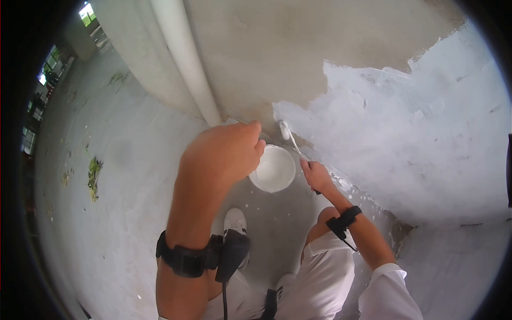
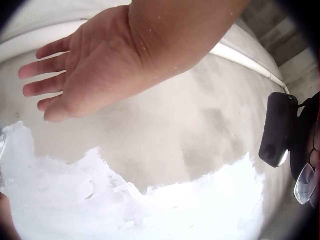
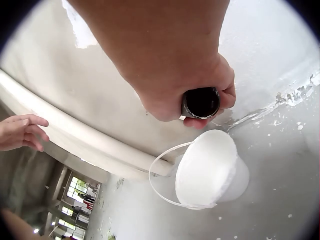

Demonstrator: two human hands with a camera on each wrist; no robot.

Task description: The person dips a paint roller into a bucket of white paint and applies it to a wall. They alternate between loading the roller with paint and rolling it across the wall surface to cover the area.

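Roller point(image 1: 285, 130), one: low at wall point(image 1: 298, 48), by white coat point(image 1: 405, 122); right grip point(image 1: 316, 175) clamped round handle point(image 3: 201, 102). Left grip point(image 2: 92, 70): empty, fingers apart. Bucket point(image 1: 273, 169): on floor point(image 1: 133, 224), near roller. Advised: light, even strokes, overlapping the coat's edge

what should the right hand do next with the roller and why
It should probably ease the small white paint roller leftward onto the bare grey-beige plaster wall: the right hand grips it, it appears to be at the lower left edge of the glossy white painted area, and the wall past that edge looks uncoated.
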